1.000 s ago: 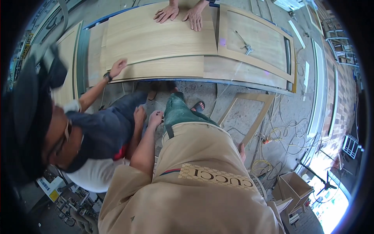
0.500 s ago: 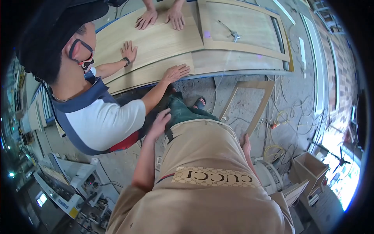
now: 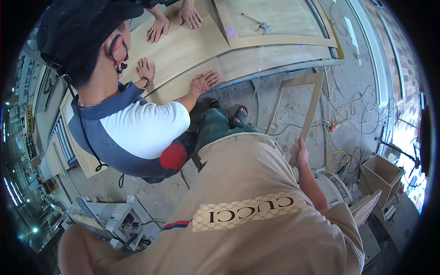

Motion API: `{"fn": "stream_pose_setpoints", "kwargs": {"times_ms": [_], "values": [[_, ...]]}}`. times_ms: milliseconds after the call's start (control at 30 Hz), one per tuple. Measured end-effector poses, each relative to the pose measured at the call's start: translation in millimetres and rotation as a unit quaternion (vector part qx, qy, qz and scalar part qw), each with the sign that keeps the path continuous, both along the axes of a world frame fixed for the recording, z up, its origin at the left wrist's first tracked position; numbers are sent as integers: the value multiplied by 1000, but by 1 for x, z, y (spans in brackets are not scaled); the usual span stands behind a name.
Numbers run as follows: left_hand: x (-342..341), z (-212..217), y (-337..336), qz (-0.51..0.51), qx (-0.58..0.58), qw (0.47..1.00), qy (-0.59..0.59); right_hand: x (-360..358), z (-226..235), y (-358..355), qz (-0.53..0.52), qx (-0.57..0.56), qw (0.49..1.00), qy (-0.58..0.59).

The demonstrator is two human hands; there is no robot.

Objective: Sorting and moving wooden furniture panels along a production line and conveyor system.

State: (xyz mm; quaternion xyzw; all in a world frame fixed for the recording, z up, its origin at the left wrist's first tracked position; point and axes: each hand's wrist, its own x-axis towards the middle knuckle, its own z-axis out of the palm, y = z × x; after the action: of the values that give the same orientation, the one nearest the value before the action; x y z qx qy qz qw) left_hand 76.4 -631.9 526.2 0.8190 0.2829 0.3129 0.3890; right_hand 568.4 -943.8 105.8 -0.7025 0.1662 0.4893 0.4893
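Note:
My right hand [image 3: 300, 153] is closed around the lower end of one long side of a narrow wooden frame [image 3: 310, 112]. The frame hangs tilted beside my right leg, its far end a little short of the worktable. Only my bent left arm [image 3: 78, 250] shows at the lower left; the hand itself is out of the picture.
A co-worker [image 3: 146, 123] stands close on my left, hands on wooden panels [image 3: 183, 55]. Another person's hands [image 3: 190, 16] press there too. An air blow gun [image 3: 264, 27] lies on a framed panel. Cables [image 3: 343, 133] cross the floor; a wooden box [image 3: 380, 176] stands right.
My left hand has left the picture, its arm swinging back and outward. The right hand has come further into view, with the frame in its grip. The view has shifted slightly.

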Motion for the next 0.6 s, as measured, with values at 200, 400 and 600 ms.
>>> {"fn": "stream_pose_setpoints", "kwargs": {"times_ms": [200,400,600], "values": [[-6,-20,27,9,6,999,-48,-15,23,13,-1,-9,999,-44],[0,-44,68,2,-3,996,-92,-23,43,7,-34,-1,997,-65],[15,-54,82,28,6,994,-109,-18,51,8,-49,8,995,-83]]}}
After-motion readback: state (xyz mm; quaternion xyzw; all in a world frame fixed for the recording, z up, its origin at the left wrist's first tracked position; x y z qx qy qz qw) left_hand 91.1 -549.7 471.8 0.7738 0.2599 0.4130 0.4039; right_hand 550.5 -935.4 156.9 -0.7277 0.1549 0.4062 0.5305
